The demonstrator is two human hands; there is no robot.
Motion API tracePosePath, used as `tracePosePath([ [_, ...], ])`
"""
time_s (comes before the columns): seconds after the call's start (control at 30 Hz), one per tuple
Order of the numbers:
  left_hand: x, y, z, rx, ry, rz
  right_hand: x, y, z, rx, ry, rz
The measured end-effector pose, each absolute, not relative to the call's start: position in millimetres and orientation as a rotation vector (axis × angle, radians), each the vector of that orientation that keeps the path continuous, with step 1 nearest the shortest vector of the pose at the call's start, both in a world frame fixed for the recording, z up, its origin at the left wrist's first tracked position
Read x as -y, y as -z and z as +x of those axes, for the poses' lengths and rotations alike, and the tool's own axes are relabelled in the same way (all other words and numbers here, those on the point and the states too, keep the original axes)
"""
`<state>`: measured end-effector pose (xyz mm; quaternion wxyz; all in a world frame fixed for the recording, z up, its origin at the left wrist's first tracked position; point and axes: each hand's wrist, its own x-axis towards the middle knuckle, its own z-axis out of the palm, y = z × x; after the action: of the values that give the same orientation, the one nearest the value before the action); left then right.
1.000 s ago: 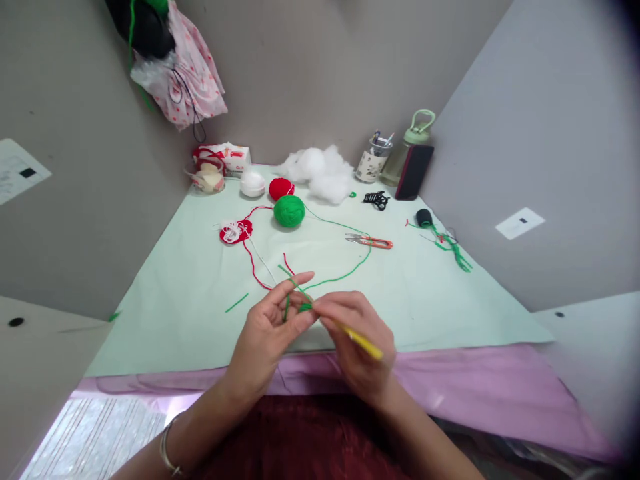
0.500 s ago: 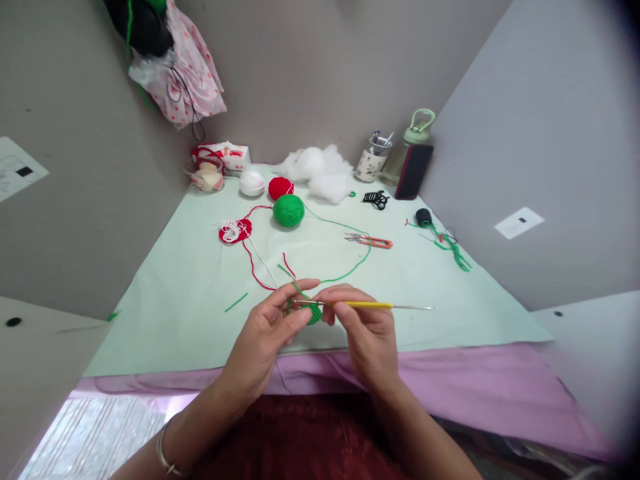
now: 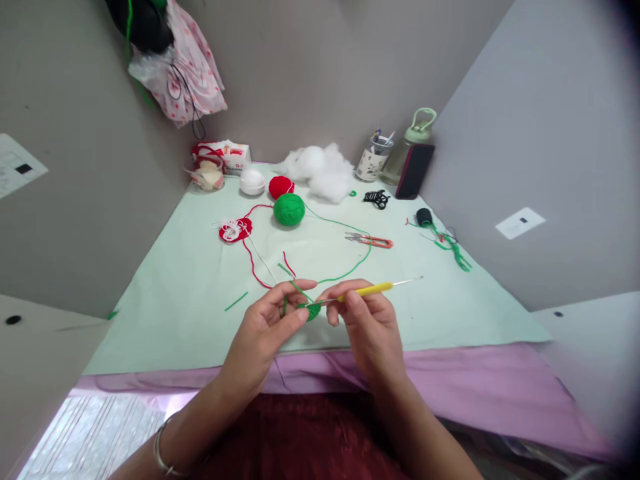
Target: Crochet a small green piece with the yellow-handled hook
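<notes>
My left hand pinches a small green crocheted piece between thumb and fingers, with green yarn running over its forefinger. My right hand holds a crochet hook by its yellow handle; the hook's left tip meets the green piece, and its other metal end points up to the right. Behind the hands sits a green yarn ball, its strand curving round on the right. A red yarn ball stands just behind it. At the left lies a red crocheted piece with tangled white yarn on it.
Orange-handled thread snips lie right of the green ball. Further back are white stuffing, a white ball, a pen cup, a bottle, a phone and a black clip. Yarn scraps lie right.
The crochet hook has tilted, its right end now higher and further left. My right hand has turned slightly and shifted a little right.
</notes>
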<state>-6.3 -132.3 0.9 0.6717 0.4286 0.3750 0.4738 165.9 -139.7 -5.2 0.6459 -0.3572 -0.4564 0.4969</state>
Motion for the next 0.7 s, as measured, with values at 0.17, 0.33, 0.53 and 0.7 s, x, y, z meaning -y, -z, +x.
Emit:
tracePosePath([
  [0.17, 133.4, 0.3, -8.0, -0.896, -1.064, 1.076, 142.4, 2.0, 169.5, 1.119, -1.089, -0.810],
  [0.33, 134.4, -5.6, -8.0, -1.047, -1.104, 1.230, 151.7, 2.2, 171.4, 1.379, -0.808, -0.919],
  [0.53, 133.4, -9.6, -7.9, -1.093, -1.115, 1.295, 157.0, 5.9, 170.0, 1.419, -0.700, -0.893],
  [0.7, 136.2, -9.2, -7.9, -1.130, -1.145, 1.321, 155.2, 6.5, 168.7, 1.575, -0.531, -0.867],
])
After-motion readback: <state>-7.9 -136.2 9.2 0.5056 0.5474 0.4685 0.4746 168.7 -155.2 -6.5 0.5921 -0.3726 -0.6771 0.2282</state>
